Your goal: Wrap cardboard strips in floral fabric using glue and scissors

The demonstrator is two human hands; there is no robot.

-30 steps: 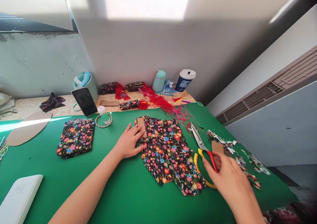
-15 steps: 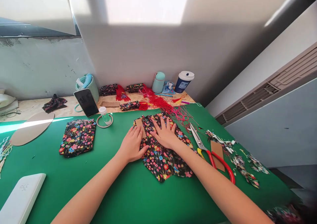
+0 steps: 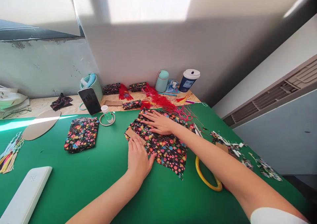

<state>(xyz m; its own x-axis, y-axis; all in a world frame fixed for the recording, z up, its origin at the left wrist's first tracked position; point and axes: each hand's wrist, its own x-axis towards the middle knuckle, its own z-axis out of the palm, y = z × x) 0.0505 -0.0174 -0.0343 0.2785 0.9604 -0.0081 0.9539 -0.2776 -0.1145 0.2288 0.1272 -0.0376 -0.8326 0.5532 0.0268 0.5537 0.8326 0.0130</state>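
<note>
Black floral cloth lies spread on the green table, turned at a slant. A narrow brown cardboard strip rests on its left edge. My left hand lies over the strip's near side and the cloth edge, fingers extended and thumb spread out to the right. Flat on the upper part of the cloth is my right hand, its fingers spread toward the left. Large scissors with a yellow handle loop lie to the right, partly hidden under my right forearm.
A folded floral cloth, a phone and a small bottle are on the left. Red tassels, a flask and a cup stand at the back. Scraps lie right; a white device lies near left.
The cloth and cardboard strip have turned, with the strip's near end swinging right. My left hand has shifted nearer to me, while my right hand has moved slightly left. The camera view has shifted slightly.
</note>
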